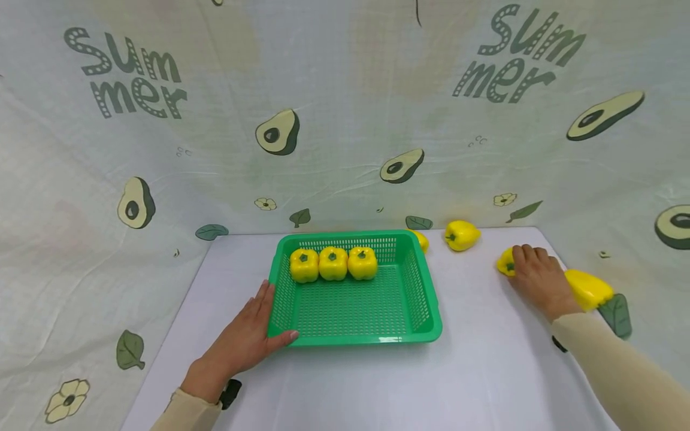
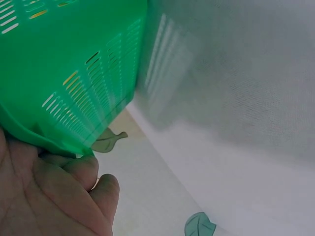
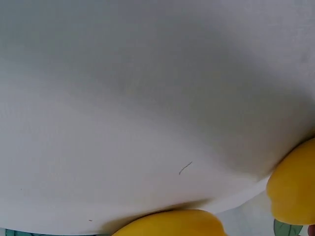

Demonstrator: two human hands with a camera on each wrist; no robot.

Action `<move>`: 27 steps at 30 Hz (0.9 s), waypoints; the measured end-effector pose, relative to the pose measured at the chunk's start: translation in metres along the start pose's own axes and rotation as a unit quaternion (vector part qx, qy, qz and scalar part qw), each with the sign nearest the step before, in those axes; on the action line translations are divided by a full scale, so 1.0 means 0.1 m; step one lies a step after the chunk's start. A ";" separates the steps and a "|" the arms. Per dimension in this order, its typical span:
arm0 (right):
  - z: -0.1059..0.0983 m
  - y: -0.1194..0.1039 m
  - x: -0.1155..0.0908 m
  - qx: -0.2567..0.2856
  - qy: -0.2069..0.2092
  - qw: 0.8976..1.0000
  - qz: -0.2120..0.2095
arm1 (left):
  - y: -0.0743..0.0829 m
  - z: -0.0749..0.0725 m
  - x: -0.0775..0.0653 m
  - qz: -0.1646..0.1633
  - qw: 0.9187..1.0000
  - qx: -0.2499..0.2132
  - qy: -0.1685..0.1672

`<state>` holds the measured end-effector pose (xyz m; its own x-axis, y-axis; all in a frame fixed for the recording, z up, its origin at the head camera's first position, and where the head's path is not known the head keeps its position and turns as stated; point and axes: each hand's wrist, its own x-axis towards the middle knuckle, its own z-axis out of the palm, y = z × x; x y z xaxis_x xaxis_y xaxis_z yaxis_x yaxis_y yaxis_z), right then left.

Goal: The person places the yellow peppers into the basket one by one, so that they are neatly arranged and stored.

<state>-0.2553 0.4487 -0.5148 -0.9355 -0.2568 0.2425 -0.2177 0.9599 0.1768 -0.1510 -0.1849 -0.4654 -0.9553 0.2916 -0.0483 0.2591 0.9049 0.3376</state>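
Note:
A green plastic basket [image 1: 356, 345] stands on the table, three yellow bell peppers [image 1: 333, 263] lined up along its back wall. My left hand [image 1: 245, 335] rests against its front left corner, straight fingers along the left side and thumb across the front rim. In the left wrist view, those fingers [image 2: 81, 172] touch the basket's rim from below. On the right, my right hand [image 1: 539, 278] grips a yellow bell pepper [image 1: 505, 262], partly hidden under the fingers. Beside that wrist lies another yellow pepper [image 1: 589, 290], also low in the right wrist view.
Another yellow pepper [image 1: 462, 235] lies near the table's back edge. One more [image 1: 420, 240] is half hidden behind the basket's back right corner. A printed cloth [image 1: 334, 120] with avocados and lettering hangs behind and around the white table [image 1: 377, 389].

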 end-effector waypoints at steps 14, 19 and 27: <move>-0.21 -0.29 -0.05 0.114 -0.010 0.993 0.001 | -0.01 -0.01 0.01 0.006 1.000 -0.003 0.003; -0.32 -0.33 -0.04 0.131 -0.046 0.990 -0.003 | -0.02 -0.01 0.01 0.004 1.000 -0.003 0.001; -0.41 -0.34 0.06 0.156 -0.092 0.983 0.007 | -0.02 -0.01 0.00 -0.002 1.000 -0.005 -0.005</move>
<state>-0.2423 0.4096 -0.4805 -0.9675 -0.2454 0.0605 -0.2514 0.9586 -0.1337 -0.1520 -0.1873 -0.4648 -0.9548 0.2914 -0.0582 0.2542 0.9025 0.3476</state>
